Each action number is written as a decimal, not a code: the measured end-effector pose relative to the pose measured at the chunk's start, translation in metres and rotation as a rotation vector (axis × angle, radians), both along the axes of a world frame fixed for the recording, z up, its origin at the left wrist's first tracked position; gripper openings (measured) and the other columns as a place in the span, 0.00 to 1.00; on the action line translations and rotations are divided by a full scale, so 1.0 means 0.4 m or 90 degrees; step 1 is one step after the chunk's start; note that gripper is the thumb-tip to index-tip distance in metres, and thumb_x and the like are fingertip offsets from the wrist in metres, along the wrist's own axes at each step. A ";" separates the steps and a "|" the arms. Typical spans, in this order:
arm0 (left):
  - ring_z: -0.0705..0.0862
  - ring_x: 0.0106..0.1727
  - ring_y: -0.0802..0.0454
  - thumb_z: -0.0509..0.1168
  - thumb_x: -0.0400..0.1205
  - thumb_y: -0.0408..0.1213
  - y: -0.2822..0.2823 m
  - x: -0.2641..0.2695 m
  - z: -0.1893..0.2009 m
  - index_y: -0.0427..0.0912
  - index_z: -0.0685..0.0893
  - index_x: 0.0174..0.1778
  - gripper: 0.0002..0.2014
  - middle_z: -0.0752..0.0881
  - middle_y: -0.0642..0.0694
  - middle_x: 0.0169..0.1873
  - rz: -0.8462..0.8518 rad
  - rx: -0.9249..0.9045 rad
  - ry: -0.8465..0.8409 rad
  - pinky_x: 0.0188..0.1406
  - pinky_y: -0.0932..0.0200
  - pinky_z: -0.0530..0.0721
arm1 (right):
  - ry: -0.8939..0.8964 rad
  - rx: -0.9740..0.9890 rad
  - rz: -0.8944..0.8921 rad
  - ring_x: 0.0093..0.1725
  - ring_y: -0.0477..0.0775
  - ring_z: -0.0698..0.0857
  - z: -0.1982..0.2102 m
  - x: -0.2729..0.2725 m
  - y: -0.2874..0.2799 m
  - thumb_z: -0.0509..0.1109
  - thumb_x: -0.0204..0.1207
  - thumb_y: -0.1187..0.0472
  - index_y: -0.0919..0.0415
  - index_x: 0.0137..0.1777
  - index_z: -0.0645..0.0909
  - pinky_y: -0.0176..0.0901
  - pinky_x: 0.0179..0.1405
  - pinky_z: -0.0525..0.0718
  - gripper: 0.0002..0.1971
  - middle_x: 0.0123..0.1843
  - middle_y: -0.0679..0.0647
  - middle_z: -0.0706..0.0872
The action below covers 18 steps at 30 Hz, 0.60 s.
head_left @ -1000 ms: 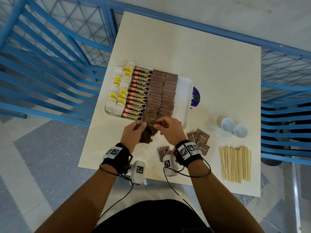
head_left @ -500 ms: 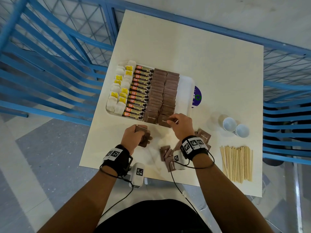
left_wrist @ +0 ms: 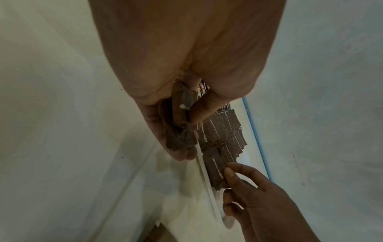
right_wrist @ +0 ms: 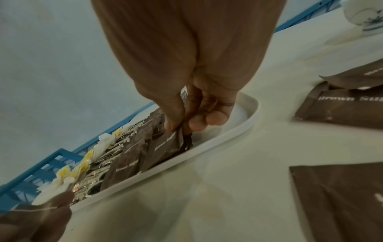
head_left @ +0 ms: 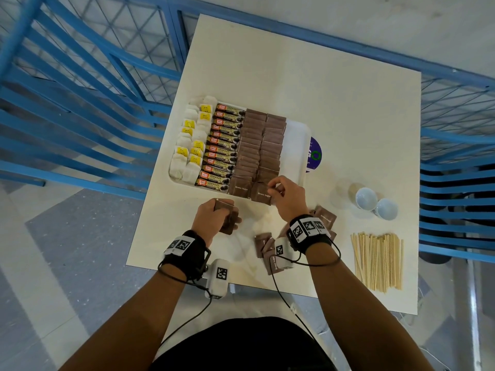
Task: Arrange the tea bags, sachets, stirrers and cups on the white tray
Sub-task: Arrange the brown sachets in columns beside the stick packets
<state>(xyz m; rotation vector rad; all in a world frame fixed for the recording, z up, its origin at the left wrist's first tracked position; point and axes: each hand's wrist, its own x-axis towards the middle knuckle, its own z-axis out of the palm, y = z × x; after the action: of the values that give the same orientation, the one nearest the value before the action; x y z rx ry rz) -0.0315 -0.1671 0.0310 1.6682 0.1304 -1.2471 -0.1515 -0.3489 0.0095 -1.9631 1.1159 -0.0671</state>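
Under the right hand (head_left: 288, 196), pinching a brown sugar sachet (head_left: 263, 195) at the white tray (head_left: 296, 140) rim, row risks toppling; left hand (head_left: 214, 218) grips a spare stack (head_left: 227, 219)

A: How many brown sachets does the left hand (head_left: 214, 218) hold?

B: Cannot tell. Its fingers cover most of the bundle (left_wrist: 178, 129), and in the left wrist view the layers blur together.

A: And the purple sticker (head_left: 314, 154), right of centre in the head view?

B: The white tray (head_left: 296, 145) hides its left part, and the print is too small to read.

A: The loose sachets (head_left: 265, 246) by the right wrist?

B: Partly under the wristband and its camera, so no count. In the right wrist view two are cut off by the right edge.

A: The cup (right_wrist: 364, 14)?

B: Clipped by the upper right corner there; its blue pattern is blurred.
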 end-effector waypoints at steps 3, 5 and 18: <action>0.92 0.46 0.34 0.59 0.85 0.22 -0.002 0.000 0.000 0.32 0.84 0.61 0.12 0.91 0.30 0.51 0.000 0.000 0.001 0.42 0.45 0.93 | -0.008 -0.007 0.001 0.36 0.43 0.84 -0.001 -0.001 0.004 0.72 0.82 0.64 0.54 0.50 0.85 0.24 0.34 0.78 0.03 0.38 0.48 0.85; 0.92 0.44 0.35 0.59 0.85 0.22 -0.002 -0.001 0.001 0.32 0.84 0.61 0.13 0.91 0.30 0.51 -0.002 -0.002 0.000 0.39 0.48 0.92 | -0.008 -0.013 -0.006 0.38 0.42 0.84 -0.001 -0.001 0.005 0.73 0.82 0.63 0.54 0.51 0.83 0.25 0.37 0.78 0.03 0.40 0.49 0.86; 0.92 0.43 0.37 0.58 0.85 0.21 -0.002 0.000 -0.012 0.33 0.84 0.59 0.13 0.91 0.31 0.50 -0.007 -0.004 0.002 0.40 0.46 0.92 | 0.037 -0.020 -0.020 0.50 0.51 0.83 -0.021 -0.020 0.026 0.82 0.70 0.48 0.48 0.62 0.74 0.41 0.51 0.82 0.26 0.53 0.50 0.83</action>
<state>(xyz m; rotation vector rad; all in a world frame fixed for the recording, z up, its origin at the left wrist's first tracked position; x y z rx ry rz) -0.0315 -0.1680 0.0261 1.6637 0.1186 -1.2564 -0.1596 -0.3387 0.0010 -1.9871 1.1907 -0.0447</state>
